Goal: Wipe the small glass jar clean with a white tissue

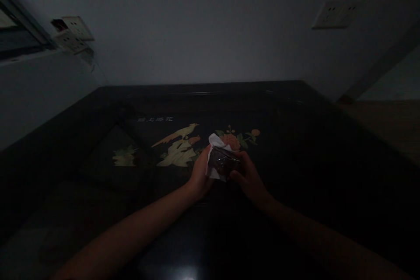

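Observation:
Above the black table (282, 175), a small dark, glassy object (226, 162) with shiny edges is held between both hands. Its exact kind is hard to make out in the dim light. My left hand (200, 176) is closed around a white tissue (215, 141), which lies against the object's left side and sticks out above and below it. On the other side my right hand (248, 177) grips the object with the thumb near its lower edge and the fingers at its right. The left fingers are mostly hidden behind the tissue.
The glossy tabletop bears a picture of birds (179, 133) and flowers, partly behind the hands. A grey wall (203, 26) stands at the table's far edge. Sockets are on the wall at right (337, 14) and left (78, 27), near a window frame (24, 26).

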`<move>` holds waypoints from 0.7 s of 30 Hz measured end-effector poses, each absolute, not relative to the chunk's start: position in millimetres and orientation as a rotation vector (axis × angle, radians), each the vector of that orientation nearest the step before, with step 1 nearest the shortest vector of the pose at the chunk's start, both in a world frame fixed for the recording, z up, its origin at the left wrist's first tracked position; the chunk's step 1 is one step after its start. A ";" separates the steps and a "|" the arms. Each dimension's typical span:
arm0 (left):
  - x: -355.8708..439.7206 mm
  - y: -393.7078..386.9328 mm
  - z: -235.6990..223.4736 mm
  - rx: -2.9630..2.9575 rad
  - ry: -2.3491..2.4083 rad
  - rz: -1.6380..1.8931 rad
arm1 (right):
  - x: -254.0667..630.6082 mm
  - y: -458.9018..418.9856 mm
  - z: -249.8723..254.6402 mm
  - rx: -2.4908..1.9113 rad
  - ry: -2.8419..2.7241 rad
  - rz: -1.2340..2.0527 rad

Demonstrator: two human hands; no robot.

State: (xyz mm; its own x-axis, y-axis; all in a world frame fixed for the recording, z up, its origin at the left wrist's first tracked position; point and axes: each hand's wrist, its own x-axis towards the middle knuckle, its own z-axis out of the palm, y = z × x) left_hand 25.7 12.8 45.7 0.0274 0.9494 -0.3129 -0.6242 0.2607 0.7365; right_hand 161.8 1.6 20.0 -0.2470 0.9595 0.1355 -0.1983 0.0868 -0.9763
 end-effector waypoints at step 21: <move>3.8 10.3 61.4 2.259 0.853 1.292 | 162.0 -1.5 16.2 -0.912 -1.449 1.257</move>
